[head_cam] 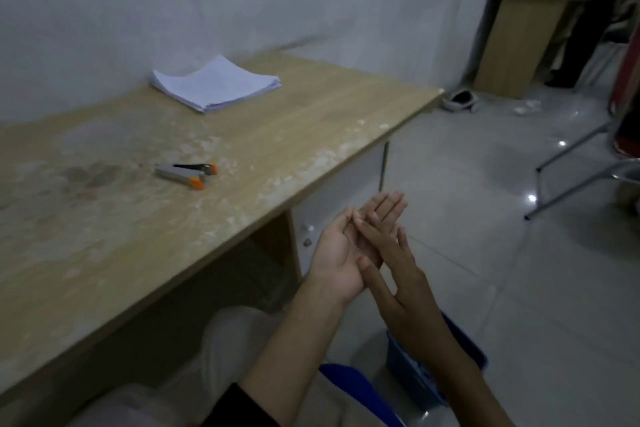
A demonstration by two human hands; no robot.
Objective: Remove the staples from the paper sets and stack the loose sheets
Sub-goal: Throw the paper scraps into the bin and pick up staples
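Observation:
A stack of white paper sheets (215, 84) lies at the far side of the wooden desk (104, 236), close to the wall. A grey staple remover with orange tips (187, 174) lies alone on the desk's middle. Both hands are off the desk, to its right, above the floor. My left hand (341, 250) is held palm up with straight fingers. My right hand (391, 260) lies flat across its palm, fingers straight, brushing it. Neither hand holds anything that I can see.
A blue bin (415, 371) stands on the floor under my hands, next to a blue chair seat (349, 388). Chair legs (571, 184) stand at the right. A second desk (519, 31) and a standing person (595, 17) are at the far right.

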